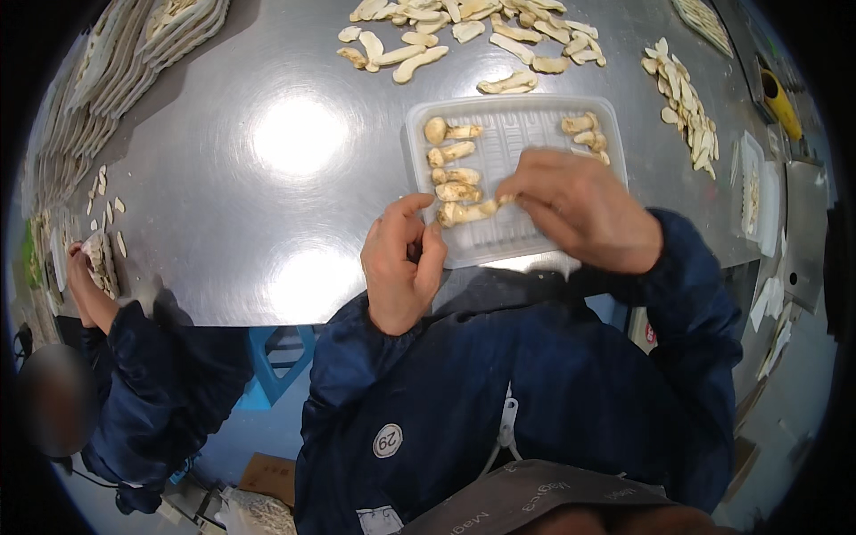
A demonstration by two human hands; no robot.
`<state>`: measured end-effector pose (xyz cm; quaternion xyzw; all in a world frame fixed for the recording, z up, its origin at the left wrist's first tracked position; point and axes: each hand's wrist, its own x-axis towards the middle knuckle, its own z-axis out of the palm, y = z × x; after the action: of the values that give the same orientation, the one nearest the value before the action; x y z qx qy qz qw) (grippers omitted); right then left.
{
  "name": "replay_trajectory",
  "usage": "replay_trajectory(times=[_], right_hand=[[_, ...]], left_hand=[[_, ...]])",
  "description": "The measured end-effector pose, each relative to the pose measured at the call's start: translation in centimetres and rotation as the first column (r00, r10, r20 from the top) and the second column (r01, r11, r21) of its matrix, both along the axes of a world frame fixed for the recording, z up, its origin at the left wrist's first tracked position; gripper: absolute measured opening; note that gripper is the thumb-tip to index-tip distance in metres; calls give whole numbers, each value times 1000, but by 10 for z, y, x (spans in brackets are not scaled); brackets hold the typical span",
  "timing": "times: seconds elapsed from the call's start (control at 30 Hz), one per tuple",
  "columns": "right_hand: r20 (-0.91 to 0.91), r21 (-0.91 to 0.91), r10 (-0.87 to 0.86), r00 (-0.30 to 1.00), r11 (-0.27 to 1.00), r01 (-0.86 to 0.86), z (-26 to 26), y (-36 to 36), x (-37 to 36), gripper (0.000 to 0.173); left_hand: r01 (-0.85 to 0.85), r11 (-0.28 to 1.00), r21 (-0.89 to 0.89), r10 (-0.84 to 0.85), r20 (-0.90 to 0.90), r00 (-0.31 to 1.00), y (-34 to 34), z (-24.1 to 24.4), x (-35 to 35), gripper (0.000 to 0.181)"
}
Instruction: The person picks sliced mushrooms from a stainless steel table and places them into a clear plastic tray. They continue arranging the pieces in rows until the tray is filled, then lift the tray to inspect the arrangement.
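Note:
A ribbed, clear plastic tray lies on the metal table in front of me. Whole mushrooms form a column along its left side, and a few more lie at its upper right. My left hand is at the tray's left rim, thumb and forefinger apart beside the lowest mushroom. Over the tray's right half, my right hand pinches a small mushroom piece at the right end of that mushroom. The palm side of my right hand is hidden.
Sliced mushrooms are spread beyond the tray, with another pile at the right. Stacked trays stand at the upper left of the metal table. A co-worker's hands hold a filled tray at the left edge. A blue stool stands below.

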<state>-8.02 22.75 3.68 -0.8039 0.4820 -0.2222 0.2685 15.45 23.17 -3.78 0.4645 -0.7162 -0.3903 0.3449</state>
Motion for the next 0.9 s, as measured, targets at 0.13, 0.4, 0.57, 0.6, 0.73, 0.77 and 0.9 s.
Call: replay_trajectory(times=[0.13,0.4,0.57,0.6,0.73,0.77,0.9], right_hand=[[204,134,-75,976,990,48,-22,27,22,10],[273,246,-134,953,967,65,-32,25,38,6],[196,33,-92,976,996,87,-39,25,37,8],[152,0,-89,984,996,90,-37,25,37,8],[42,-106,-140,989,984,144,-11,28,19,11],[34,-125,-165,986,978,168,-5,28,10,12],[79,-253,-568,819,784,568,-7,31,-53,19]], left_hand=[[-38,998,45,39,-21,999,0,-1,-2,26],[-55,997,58,56,-17,998,0,-1,-2,27],[19,1000,-19,-19,-10,1000,-1,-5,-2,24],[16,1000,-15,-16,-8,1000,-2,-5,-2,24],[8,1000,-23,-8,1,1000,-1,-3,-2,23],[5,1000,-30,-5,3,1000,-1,-3,-1,23],[-55,998,12,55,15,998,3,-1,0,27]])
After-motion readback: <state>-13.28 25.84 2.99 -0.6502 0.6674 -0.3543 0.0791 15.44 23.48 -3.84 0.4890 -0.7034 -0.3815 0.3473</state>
